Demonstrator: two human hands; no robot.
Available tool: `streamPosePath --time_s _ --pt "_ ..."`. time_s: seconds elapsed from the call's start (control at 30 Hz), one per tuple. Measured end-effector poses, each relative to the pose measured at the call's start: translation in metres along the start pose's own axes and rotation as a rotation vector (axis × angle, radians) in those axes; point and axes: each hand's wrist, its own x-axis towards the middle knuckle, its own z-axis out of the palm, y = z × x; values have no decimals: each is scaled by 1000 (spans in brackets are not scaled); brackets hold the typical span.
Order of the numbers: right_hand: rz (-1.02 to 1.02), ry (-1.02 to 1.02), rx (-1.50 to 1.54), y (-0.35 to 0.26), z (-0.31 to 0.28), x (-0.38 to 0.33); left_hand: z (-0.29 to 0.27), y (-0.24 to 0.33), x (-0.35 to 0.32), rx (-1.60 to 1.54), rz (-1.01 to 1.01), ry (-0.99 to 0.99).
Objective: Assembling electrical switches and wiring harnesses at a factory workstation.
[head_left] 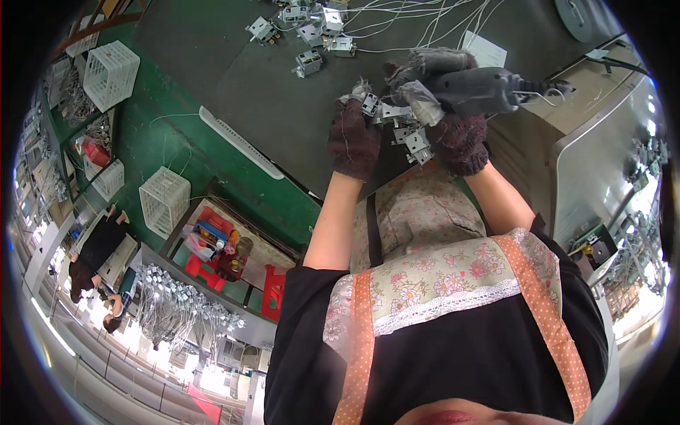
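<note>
Both of my hands wear dark maroon knit gloves with worn, greyish fingertips. My left hand is closed at the table's near edge, its fingers pinching a small silvery metal box-shaped part. My right hand is wrapped round a dark grey power screwdriver, which lies sideways with its hanging hook to the right. Its front end is wrapped in cloth and points toward the left hand. Between the hands sits a cluster of similar metal parts, partly overlapped by the right fingers. The screwdriver's tip is hidden.
More metal parts with white wires lie on the dark table at the far side. A white paper and a grey round disc are farther right. White plastic crates stand on the green floor at left.
</note>
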Motion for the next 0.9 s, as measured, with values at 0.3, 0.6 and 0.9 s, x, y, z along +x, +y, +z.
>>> streamPosePath --time_s 0.3,0.6,0.9 --pt "-139 5 -403 -34 8 -8 8 -13 -1 66 79 58" --pt "-181 -12 -315 -27 -2 8 2 -7 -1 62 63 9" --pt "-344 134 -61 -45 3 26 2 -13 -2 72 89 1"
